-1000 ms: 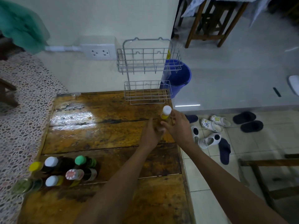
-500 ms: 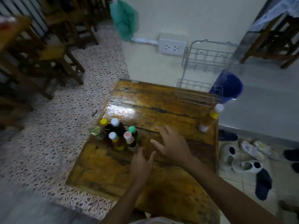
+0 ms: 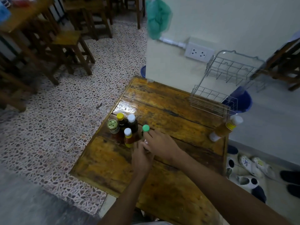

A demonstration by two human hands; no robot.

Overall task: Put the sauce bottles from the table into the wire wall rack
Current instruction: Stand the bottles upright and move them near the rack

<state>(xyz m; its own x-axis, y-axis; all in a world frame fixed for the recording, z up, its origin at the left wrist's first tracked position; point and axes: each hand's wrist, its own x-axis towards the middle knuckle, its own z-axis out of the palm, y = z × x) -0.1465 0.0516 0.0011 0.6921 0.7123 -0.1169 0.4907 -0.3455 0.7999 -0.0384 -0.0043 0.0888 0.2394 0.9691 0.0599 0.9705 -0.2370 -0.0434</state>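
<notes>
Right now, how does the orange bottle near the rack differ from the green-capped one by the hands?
The orange bottle stands alone at the table's right edge, below the wire rack; the green-capped bottle sits in the cluster at the left edge. The orange bottle has a white cap and is untouched; the green-capped bottle has the right hand at it. Both stand on the table, neither racked.

Showed a glossy amber-brown wooden plank tabletop (image 3: 162, 111) with dark streaks. Carried dark glass sauce bottles (image 3: 128, 129) capped yellow, white and green, beside an orange-yellow plastic bottle (image 3: 224, 129) with white cap. Stood over speckled pink-and-grey terrazzo floor (image 3: 68, 111), near a silver wire wall rack (image 3: 227, 85).
</notes>
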